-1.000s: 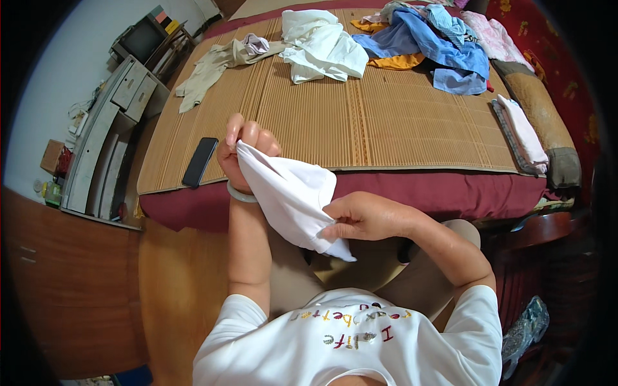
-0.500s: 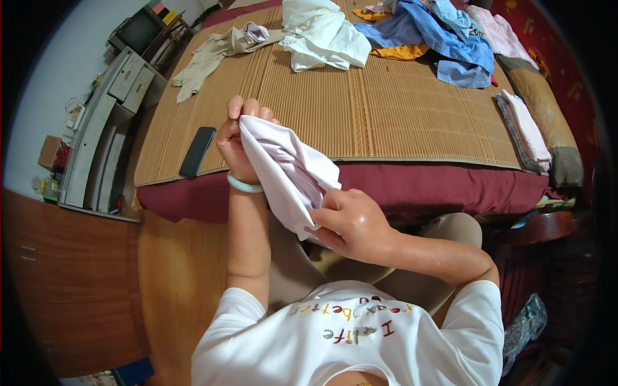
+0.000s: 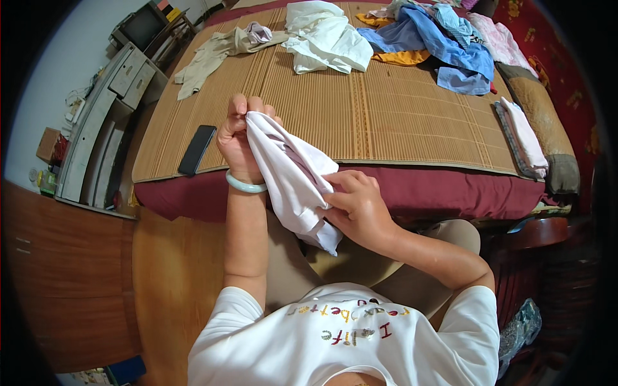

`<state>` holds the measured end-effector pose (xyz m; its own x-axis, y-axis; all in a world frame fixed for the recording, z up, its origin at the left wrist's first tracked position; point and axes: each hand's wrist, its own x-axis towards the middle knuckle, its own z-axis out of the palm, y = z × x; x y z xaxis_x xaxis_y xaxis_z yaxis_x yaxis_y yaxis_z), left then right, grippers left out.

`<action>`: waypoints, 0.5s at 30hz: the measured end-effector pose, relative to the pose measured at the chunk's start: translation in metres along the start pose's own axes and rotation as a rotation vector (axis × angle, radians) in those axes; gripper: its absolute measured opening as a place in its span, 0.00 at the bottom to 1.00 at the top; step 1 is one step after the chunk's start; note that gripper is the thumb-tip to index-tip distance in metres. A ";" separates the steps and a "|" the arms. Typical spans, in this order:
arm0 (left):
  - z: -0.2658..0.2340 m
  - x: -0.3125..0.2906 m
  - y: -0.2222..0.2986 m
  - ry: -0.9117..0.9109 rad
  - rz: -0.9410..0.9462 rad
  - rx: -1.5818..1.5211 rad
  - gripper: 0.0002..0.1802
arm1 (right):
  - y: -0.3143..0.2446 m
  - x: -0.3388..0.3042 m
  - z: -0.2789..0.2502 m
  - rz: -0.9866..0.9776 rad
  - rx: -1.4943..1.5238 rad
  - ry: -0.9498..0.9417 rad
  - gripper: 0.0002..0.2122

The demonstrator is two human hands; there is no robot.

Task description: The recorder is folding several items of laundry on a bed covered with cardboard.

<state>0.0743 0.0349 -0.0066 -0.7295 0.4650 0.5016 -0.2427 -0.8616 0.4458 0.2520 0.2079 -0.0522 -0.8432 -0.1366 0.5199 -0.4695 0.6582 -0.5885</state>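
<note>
- Big picture: the bed (image 3: 418,132) lies in front, clothes (image 3: 412,38) piled on its far side.
- White cloth (image 3: 293,170) hangs between both hands above the lap; it looks like a straightening step, and the next move calls for keeping its edges controlled.
- Right hand (image 3: 362,204): at the cloth's lower part, finger and thumb slightly apart; whether they pinch it, I cannot tell.
- Left hand (image 3: 241,143): fingers curled, gripping the cloth's top corner.
</note>
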 end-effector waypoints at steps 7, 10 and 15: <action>0.003 -0.003 0.007 0.084 0.090 0.118 0.06 | 0.031 0.026 -0.040 0.107 0.062 0.161 0.06; 0.003 -0.003 0.011 0.067 0.104 0.206 0.06 | 0.038 0.035 -0.059 0.145 0.228 0.322 0.05; 0.011 -0.004 0.002 0.142 0.128 0.377 0.06 | 0.057 0.040 -0.070 0.170 0.654 0.447 0.05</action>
<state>0.0838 0.0338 0.0006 -0.8257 0.3037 0.4754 0.0871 -0.7639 0.6394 0.2103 0.2919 -0.0215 -0.7974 0.3266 0.5075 -0.5188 0.0587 -0.8529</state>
